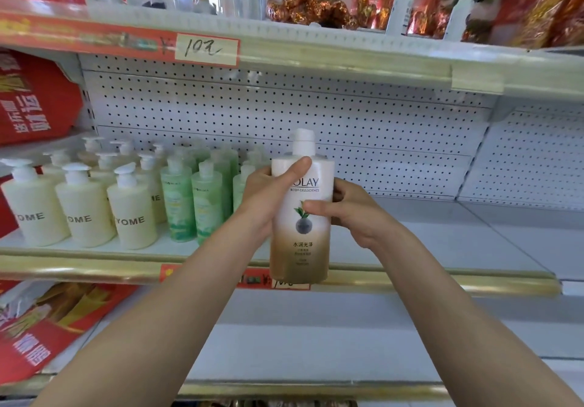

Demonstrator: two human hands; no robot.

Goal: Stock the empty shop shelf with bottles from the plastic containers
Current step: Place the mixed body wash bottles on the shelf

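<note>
**At the shelf's front edge: one bottle in both hands, ready to be placed**

Head view. Before the front edge of the middle shelf (442, 242), about halfway along it, a white-and-gold pump bottle (301, 233) is held upright in the air. Its base overlaps the gold front rail (94, 269) and does not rest on the shelf board. The left hand (265, 199) wraps the bottle's left side, thumb up on its shoulder. The right hand (357, 214) takes the right side, thumb laid across the label. Each grip is closed round the bottle, and the label faces the person.

Rows of cream pump bottles (85, 214) stand on the left part of the shelf. Green bottles (180, 204) stand just beside them toward the middle, the nearest ones right behind the left hand. From there to the right end, the shelf board lies bare back to the perforated back panel (379, 116). The plastic containers are not in view.

The step in hand looks like placing, with the shelf only partly stocked. The next move calls for lifting the base over the front rail and carrying the bottle forward. It should then go down upright just right of the green bottles, label outward. The left hand needs to keep clear of the green pump heads, which look easy to knock. Letting go should wait until the base sits flat on the board.
</note>
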